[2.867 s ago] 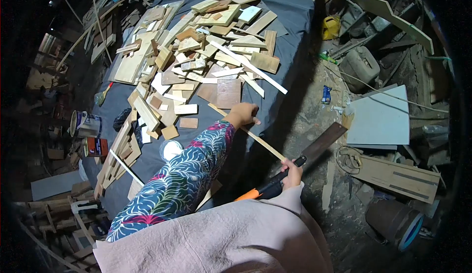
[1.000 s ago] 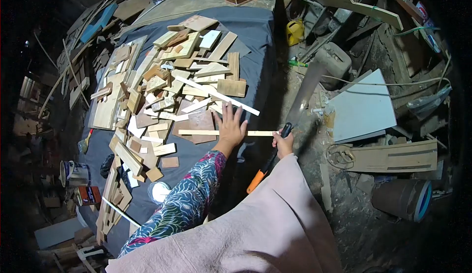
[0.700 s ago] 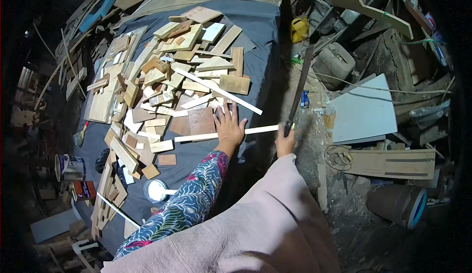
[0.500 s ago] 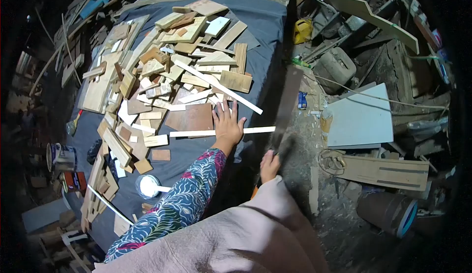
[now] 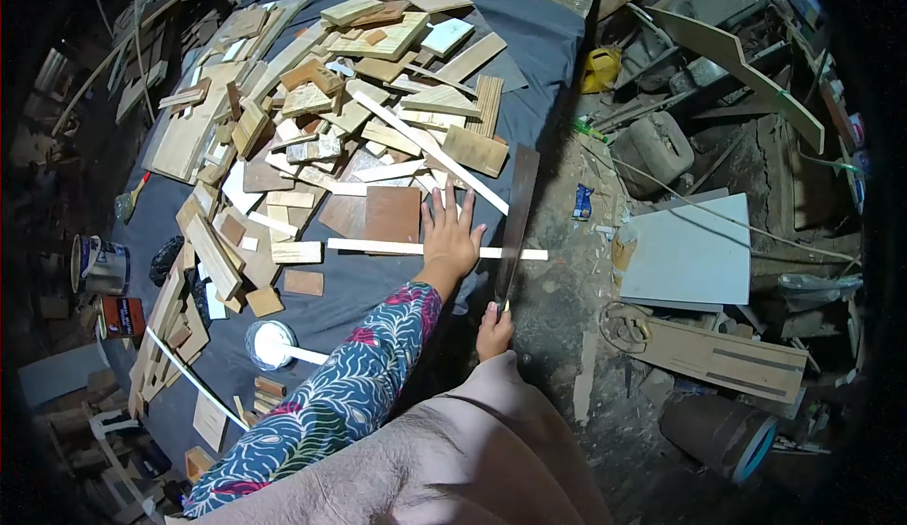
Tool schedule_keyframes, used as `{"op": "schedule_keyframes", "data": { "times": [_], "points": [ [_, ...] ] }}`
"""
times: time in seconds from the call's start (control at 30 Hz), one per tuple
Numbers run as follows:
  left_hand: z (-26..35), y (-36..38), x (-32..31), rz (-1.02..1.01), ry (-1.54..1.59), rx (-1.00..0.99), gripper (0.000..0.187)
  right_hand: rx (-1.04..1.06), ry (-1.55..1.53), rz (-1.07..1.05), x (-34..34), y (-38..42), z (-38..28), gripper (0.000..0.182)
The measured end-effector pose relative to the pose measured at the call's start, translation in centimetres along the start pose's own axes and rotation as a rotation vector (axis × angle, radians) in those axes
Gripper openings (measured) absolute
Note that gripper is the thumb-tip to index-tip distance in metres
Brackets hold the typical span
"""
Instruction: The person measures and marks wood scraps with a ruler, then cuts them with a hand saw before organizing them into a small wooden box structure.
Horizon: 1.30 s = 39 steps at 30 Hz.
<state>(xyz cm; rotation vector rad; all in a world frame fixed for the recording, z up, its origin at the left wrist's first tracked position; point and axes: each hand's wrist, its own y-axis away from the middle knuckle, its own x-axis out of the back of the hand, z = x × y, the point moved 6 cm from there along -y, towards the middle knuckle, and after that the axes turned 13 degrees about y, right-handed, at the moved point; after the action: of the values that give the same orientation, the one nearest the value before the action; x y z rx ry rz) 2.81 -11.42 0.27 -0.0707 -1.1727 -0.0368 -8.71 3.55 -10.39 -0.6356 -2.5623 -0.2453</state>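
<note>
A thin white wooden strip lies across the cloth-covered table, its right end jutting past the edge. My left hand rests flat on the strip with its fingers spread, pressing it down beside a brown square board. At the table's edge, my right hand is wrapped round the handle of a saw. The saw's blade points away from me and crosses the strip near its overhanging end. The handle is mostly hidden by my fingers.
Many wood offcuts pile up on the dark cloth. A white pot with a brush stands at the near left. Right of the table are a white panel, a jerrycan and a bucket on the floor.
The saw and my right hand have shifted left, and the blade now crosses the strip farther from its end. My left hand still lies on the strip. The camera view has turned slightly.
</note>
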Motion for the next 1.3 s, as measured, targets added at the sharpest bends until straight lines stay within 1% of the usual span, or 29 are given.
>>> {"op": "schedule_keyframes", "data": {
  "times": [0.07,0.13,0.17,0.3,0.4,0.47,0.53,0.57,0.63,0.67,0.73,0.77,0.83,0.87,0.93,0.97,1.03,1.17,1.23,1.3],
  "points": [
    [-0.1,0.0,0.0,-0.005,0.015,0.017,0.058,0.032,0.003,0.026,0.1,-0.1,0.1,0.026],
    [-0.1,0.0,0.0,-0.012,0.027,0.01,0.058,0.063,0.144,0.053,0.8,-0.1,-1.3,0.027],
    [-0.2,0.0,0.1,-0.009,0.028,0.016,0.058,0.068,0.145,0.048,0.9,-0.1,-1.9,0.027],
    [-0.1,0.0,0.2,-0.01,0.048,0.011,0.058,0.03,0.112,0.028,0.7,-0.2,-2.1,0.028],
    [-0.2,0.1,0.0,-0.02,0.055,0.028,0.058,-0.009,0.14,0.011,0.4,-0.1,-1.2,0.027],
    [-0.2,0.0,0.0,-0.021,0.06,0.002,0.058,-0.031,0.161,0.001,0.3,0.1,-0.9,0.027],
    [-0.3,-0.1,-0.1,-0.022,0.073,0.008,0.057,0.078,0.126,0.044,0.8,0.5,-1.7,0.027],
    [-0.3,-0.1,-0.1,-0.016,0.07,0.003,0.057,0.081,0.13,0.04,0.9,0.3,-1.8,0.027],
    [-0.3,0.1,-0.2,-0.015,0.073,0.007,0.057,-0.04,0.035,-0.047,0.8,0.1,-2.0,0.026],
    [-0.2,0.1,-0.2,-0.019,0.074,0.008,0.057,-0.04,0.042,-0.053,0.8,0.2,-1.9,0.026],
    [-0.3,0.0,-0.2,-0.02,0.072,0.004,0.057,0.09,0.095,0.089,1.3,0.3,-2.7,0.026],
    [-0.4,0.0,-0.4,-0.016,0.064,0.002,0.057,0.091,0.094,0.09,1.3,0.6,-2.4,0.026],
    [-0.2,-0.2,-0.2,-0.011,0.058,-0.003,0.057,0.026,0.118,0.004,1.4,1.0,-1.7,0.028],
    [-0.2,-0.2,-0.2,-0.015,0.064,-0.001,0.057,0.024,0.121,0.004,1.6,1.0,-1.5,0.028],
    [-0.2,0.2,-0.4,-0.025,0.074,0.006,0.056,-0.019,0.178,-0.062,2.0,0.6,-2.9,0.029],
    [-0.2,0.2,-0.4,-0.02,0.076,0.004,0.056,-0.017,0.178,-0.062,2.1,0.7,-2.7,0.029],
    [-0.3,0.0,-0.3,-0.011,0.069,-0.002,0.056,-0.037,0.295,-0.059,2.3,1.3,-1.8,0.03],
    [-0.2,0.0,-0.3,-0.033,0.072,-0.005,0.056,-0.014,0.217,-0.036,2.3,1.7,-0.3,0.031],
    [0.0,0.0,0.0,-0.04,0.051,-0.009,0.056,-0.094,0.364,-0.148,2.4,0.7,-2.5,0.031],
    [-0.1,0.0,-0.2,-0.023,0.058,-0.017,0.056,-0.103,0.314,-0.129,2.2,1.0,-1.7,0.031]
  ]
}}
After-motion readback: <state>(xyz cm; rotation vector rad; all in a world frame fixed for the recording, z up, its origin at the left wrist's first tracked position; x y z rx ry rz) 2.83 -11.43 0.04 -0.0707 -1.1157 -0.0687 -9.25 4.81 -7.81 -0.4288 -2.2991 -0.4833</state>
